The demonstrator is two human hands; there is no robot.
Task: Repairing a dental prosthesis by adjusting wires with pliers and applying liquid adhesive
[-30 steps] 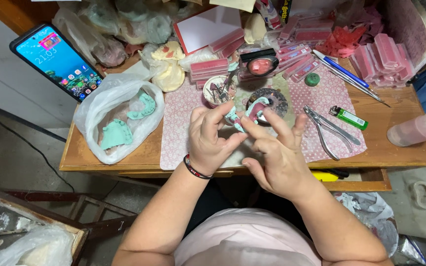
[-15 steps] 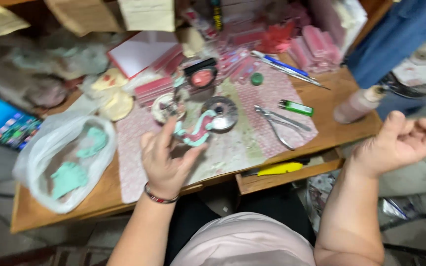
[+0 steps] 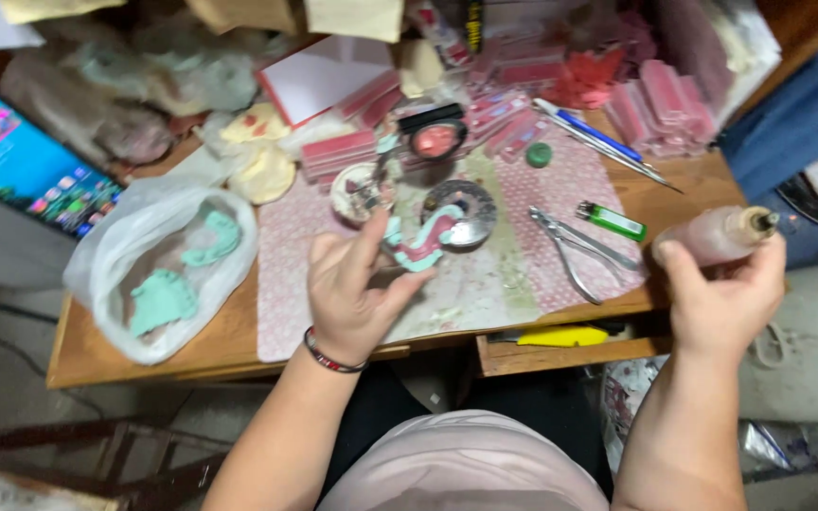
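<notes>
Two hands: left fingers [image 3: 371, 248] pinch the dental cast [image 3: 420, 244]; right fingers [image 3: 676, 260] clasp the bottle [image 3: 712, 237].

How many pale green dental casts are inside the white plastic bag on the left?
2: one pale green dental cast low in the white plastic bag, another arch-shaped cast nearer its upper right. More may be hidden under the folds.

I see the dental model [image 3: 423, 244] in my left hand [image 3: 352, 293] over the desk [image 3: 239, 336] | small bottle [image 3: 717, 237] in right hand [image 3: 721, 298] off the right edge | pliers [image 3: 575, 248] between them | lighter [image 3: 614, 220] behind pliers | bag [image 3: 158, 265] left | phone [image 3: 35, 175] far left
</notes>
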